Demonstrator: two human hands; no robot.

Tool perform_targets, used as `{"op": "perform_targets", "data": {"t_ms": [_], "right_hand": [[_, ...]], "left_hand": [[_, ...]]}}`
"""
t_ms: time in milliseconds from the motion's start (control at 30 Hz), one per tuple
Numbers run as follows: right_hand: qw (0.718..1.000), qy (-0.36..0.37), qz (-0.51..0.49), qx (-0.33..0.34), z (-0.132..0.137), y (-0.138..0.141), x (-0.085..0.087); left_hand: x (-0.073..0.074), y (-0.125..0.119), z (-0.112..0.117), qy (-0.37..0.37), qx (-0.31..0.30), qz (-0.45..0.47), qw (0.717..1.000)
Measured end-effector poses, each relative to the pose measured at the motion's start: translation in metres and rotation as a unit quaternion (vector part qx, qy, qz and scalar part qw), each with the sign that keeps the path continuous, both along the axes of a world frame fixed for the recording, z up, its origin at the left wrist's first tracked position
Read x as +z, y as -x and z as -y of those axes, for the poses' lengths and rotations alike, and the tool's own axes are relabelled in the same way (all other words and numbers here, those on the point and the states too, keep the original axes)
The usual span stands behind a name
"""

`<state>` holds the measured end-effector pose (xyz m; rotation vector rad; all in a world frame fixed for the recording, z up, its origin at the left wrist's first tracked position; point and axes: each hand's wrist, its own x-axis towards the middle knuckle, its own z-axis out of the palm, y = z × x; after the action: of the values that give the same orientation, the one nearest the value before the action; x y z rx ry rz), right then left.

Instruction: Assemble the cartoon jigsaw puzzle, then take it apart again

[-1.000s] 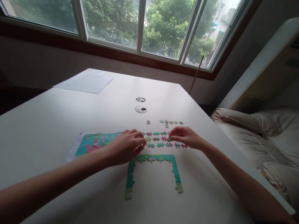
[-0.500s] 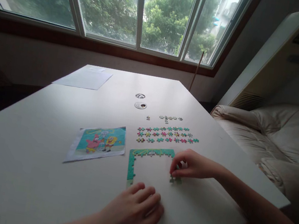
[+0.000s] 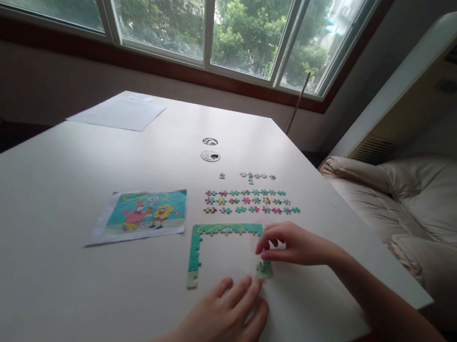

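A partly joined jigsaw puzzle border [image 3: 195, 252] lies on the white table, with green top and left sides and a pale piece at the lower left. My right hand [image 3: 292, 243] is over its right side, fingers bent and thumb close to them, gripping a puzzle piece mostly hidden beneath. Below those fingers, pale green puzzle pieces [image 3: 267, 269] show on the right side. My left hand [image 3: 226, 321] rests on the table below the border, its fingers stretched forward and a little apart. Its fingertips are by the lower end of the right-side pieces.
Rows of loose puzzle pieces [image 3: 246, 200] lie beyond the border, with a few more farther back. A printed cartoon picture [image 3: 148, 211] lies to the left. White papers [image 3: 116, 113] and two round inserts [image 3: 210, 156] are farther off. A padded sofa [image 3: 365, 187] stands at right.
My left hand has moved right and forward to the right-side pieces, uncovering the lower-left pale piece. My right hand has shifted slightly at the right side. The camera view has shifted a little.
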<state>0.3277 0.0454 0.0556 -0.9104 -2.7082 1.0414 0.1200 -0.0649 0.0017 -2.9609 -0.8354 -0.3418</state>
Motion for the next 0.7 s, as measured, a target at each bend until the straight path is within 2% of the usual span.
{"op": "perform_targets", "data": {"t_ms": [133,267,433,700], "right_hand": [[1.000,-0.011,0.015,0.005,-0.002,-0.013,0.003],[0.999,0.019,0.030,-0.022,0.007,-0.022,-0.005],[0.999,0.020,0.013,-0.040,0.016,-0.023,-0.016],[0.999,-0.004,0.011,-0.046,0.020,-0.019,-0.020]], "left_hand": [[0.000,0.000,0.000,0.024,-0.003,-0.008,1.000],[0.000,-0.001,0.002,0.051,0.010,-0.016,0.999],[-0.001,-0.001,0.002,0.072,0.000,-0.010,0.997],[-0.001,-0.004,0.003,0.099,0.008,-0.013,0.995]]}}
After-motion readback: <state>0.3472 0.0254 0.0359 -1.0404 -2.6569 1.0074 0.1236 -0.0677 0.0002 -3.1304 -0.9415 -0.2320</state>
